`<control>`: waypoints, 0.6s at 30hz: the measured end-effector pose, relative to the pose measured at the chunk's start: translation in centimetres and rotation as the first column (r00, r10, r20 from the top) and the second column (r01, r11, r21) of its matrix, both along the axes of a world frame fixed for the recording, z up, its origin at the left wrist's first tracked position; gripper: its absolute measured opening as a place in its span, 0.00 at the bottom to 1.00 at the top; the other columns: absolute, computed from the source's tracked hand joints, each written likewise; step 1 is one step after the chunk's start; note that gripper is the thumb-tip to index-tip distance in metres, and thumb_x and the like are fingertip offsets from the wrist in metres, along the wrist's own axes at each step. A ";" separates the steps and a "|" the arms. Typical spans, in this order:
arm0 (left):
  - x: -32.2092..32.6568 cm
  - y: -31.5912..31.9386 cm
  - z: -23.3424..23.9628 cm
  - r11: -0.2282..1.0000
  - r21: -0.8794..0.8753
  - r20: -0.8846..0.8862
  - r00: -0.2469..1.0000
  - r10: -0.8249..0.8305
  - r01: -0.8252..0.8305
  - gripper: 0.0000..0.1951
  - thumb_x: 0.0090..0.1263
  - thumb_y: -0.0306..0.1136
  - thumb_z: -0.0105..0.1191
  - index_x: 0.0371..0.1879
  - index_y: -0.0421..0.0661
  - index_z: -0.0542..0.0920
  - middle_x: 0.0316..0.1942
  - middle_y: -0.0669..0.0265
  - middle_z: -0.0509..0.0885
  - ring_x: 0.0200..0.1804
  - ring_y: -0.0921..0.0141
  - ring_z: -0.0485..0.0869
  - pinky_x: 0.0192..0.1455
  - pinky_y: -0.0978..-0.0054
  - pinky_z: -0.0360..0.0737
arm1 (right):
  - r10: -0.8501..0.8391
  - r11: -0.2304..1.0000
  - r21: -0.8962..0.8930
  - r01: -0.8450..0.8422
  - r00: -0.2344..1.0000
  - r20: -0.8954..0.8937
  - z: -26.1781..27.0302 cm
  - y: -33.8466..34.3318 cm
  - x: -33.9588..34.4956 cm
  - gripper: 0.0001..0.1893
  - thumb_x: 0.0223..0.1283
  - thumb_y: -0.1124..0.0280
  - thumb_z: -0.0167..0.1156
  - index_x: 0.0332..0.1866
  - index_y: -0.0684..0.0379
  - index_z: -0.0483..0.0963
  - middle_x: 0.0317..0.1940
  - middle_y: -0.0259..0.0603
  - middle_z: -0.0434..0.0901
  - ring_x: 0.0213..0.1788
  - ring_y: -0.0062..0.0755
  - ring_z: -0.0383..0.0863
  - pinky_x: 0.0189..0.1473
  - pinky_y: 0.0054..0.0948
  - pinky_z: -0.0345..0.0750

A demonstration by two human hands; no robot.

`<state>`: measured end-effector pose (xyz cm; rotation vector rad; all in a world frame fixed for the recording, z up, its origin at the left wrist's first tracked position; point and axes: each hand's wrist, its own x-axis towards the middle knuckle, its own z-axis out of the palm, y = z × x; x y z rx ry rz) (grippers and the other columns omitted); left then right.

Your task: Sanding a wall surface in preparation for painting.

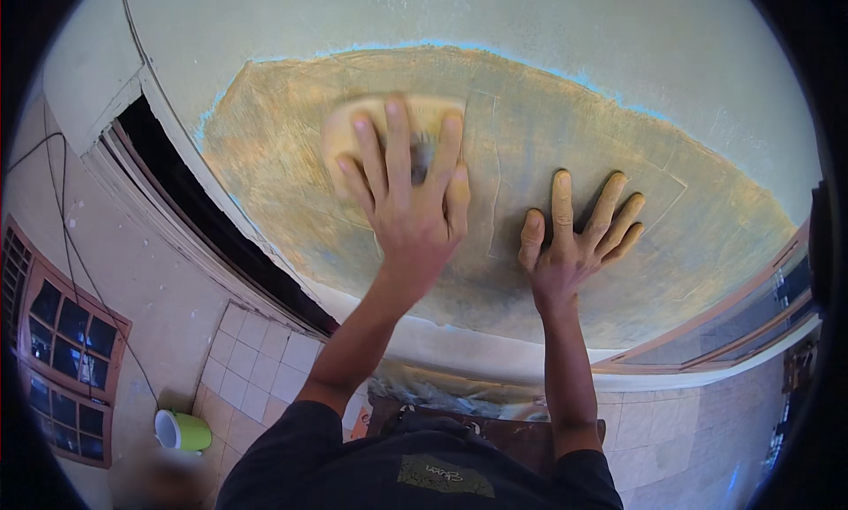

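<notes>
Against a wall patch of mottled tan and grey, edged in bright blue along its top, my left hand presses a pale yellowish sheet, likely sandpaper. The fingers are spread over the sheet, and its left edge is blurred. A small dark spot shows between the fingers. To the right, my right hand lies with fingers apart on the same patch and holds nothing; yellowish dust coats its fingers. Thin raised lines cross the patch between and beside the hands.
A dark opening with a pale frame runs down the left. Lower left are a green bucket, hanging cables and a paned window. A wood-framed window stands at right. Plastic sheeting lies below the wall, near floor tiles.
</notes>
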<state>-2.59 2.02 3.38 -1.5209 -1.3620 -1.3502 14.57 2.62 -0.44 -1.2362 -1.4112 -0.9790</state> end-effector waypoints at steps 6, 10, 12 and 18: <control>0.3 -2.2 -9.9 0.985 -0.137 0.074 0.993 -0.092 0.102 0.19 0.70 0.40 0.51 0.58 0.58 0.81 0.72 0.48 0.62 0.75 0.43 0.53 0.74 0.39 0.40 | -0.011 1.000 0.029 0.009 0.998 0.063 1.0 -0.7 0.4 0.22 0.69 0.48 0.48 0.63 0.40 0.75 0.74 0.55 0.55 0.76 0.64 0.47 0.73 0.59 0.39; 0.0 -1.9 -10.7 0.991 -0.105 0.051 0.996 -0.076 0.081 0.18 0.69 0.40 0.51 0.57 0.60 0.82 0.72 0.49 0.62 0.75 0.44 0.53 0.74 0.39 0.40 | -0.006 1.000 0.017 0.006 0.999 0.043 0.9 -0.9 0.3 0.21 0.68 0.46 0.47 0.61 0.36 0.77 0.73 0.53 0.58 0.76 0.64 0.48 0.73 0.61 0.40; -0.2 -1.3 -7.9 0.992 -0.084 0.038 0.996 -0.086 0.089 0.18 0.69 0.40 0.51 0.57 0.60 0.82 0.72 0.50 0.62 0.75 0.44 0.54 0.73 0.39 0.40 | -0.012 1.000 0.009 0.012 1.000 0.019 1.0 -1.0 0.3 0.20 0.68 0.44 0.46 0.59 0.32 0.78 0.73 0.51 0.60 0.75 0.64 0.49 0.72 0.62 0.40; -0.3 -0.6 2.1 1.000 0.000 -0.036 0.999 0.004 -0.004 0.19 0.71 0.40 0.49 0.61 0.63 0.79 0.73 0.53 0.62 0.75 0.46 0.55 0.75 0.43 0.40 | 0.003 1.000 0.016 -0.004 0.998 0.056 1.2 -1.0 0.0 0.22 0.69 0.49 0.48 0.64 0.40 0.75 0.74 0.55 0.55 0.76 0.64 0.47 0.73 0.60 0.40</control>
